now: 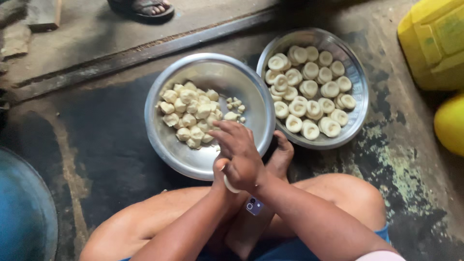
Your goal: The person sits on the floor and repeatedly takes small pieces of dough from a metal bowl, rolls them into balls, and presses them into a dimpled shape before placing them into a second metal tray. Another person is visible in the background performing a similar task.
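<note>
At the far left a blue basin (21,212) sat on the dark concrete floor (111,145). Next to the right, a steel bowl (162,137) held a heap of rough dough lumps (191,113). Over its near rim the left hand (221,176) and the right hand (239,154) were pressed palm to palm, the right on top. The grip of both hands was closed flat around a single dough piece (231,186), of which only a pale edge showed at the wrists. In my judgement, even pressure between flat palms would give a smooth round, and working above the bowl would catch any drop. A phone (254,206) lay against the leg below. Further right, a second steel bowl (360,104) carried the shaped dough rounds (309,89), laid side by side. A yellow jerrycan (435,41) stood at the far right.
</note>
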